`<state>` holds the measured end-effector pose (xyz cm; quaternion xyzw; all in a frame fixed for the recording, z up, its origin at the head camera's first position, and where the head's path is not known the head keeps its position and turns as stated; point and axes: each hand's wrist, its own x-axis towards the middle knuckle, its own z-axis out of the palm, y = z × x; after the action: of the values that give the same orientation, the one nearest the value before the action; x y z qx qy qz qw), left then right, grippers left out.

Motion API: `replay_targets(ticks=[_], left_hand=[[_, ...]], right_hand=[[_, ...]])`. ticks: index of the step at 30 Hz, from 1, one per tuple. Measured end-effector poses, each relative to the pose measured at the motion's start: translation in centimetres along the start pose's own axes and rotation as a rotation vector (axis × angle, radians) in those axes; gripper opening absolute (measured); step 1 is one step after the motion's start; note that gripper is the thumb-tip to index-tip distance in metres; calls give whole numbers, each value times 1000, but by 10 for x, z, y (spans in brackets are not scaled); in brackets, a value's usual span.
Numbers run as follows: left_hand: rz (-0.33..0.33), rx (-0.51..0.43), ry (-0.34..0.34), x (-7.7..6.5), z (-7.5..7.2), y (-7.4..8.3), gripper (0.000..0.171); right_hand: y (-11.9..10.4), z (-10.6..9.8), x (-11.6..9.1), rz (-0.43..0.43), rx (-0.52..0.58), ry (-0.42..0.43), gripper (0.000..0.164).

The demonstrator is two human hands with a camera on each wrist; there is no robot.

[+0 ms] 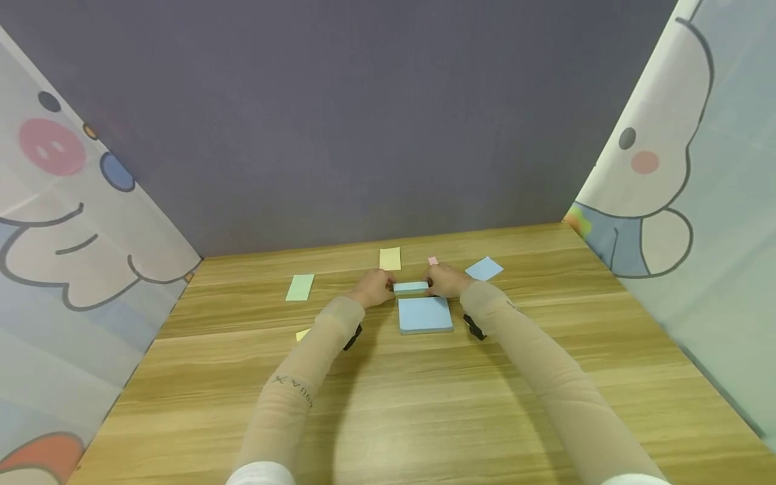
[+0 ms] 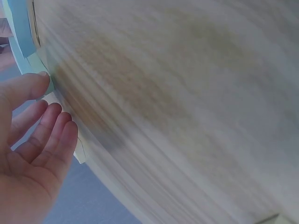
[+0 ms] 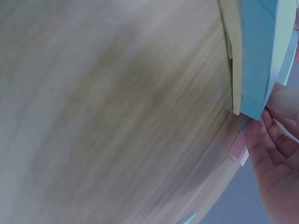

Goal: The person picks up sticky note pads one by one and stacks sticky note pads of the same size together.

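Observation:
Between the fingertips of both hands stretches a light blue paper strip, just beyond a thick light blue paper pad on the table. My left hand pinches the strip's left end. In the left wrist view the left hand has its thumb on a pale greenish paper edge, the other fingers spread below it. The strip's right end is pinched by my right hand. In the right wrist view, the right hand's thumb and fingers meet at the paper's corner.
Around the hands on the wooden table lie a yellow note, a small pink note, a blue note and a green note. Another yellow note is partly hidden by the left arm. A dark wall stands behind.

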<state>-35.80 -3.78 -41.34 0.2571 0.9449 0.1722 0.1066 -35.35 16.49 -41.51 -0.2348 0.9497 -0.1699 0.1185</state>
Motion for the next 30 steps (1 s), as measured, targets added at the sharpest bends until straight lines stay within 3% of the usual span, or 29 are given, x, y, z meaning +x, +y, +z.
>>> replay_targets(ticks=[7,30], left_hand=[[9,40,13,-2,0,-2,34],[-9,3,38,-8,-1,-8,33]], right_hand=[[-1,0,-2,3,-9,-1,11],[-2,3,-6,-8,15,7,11]])
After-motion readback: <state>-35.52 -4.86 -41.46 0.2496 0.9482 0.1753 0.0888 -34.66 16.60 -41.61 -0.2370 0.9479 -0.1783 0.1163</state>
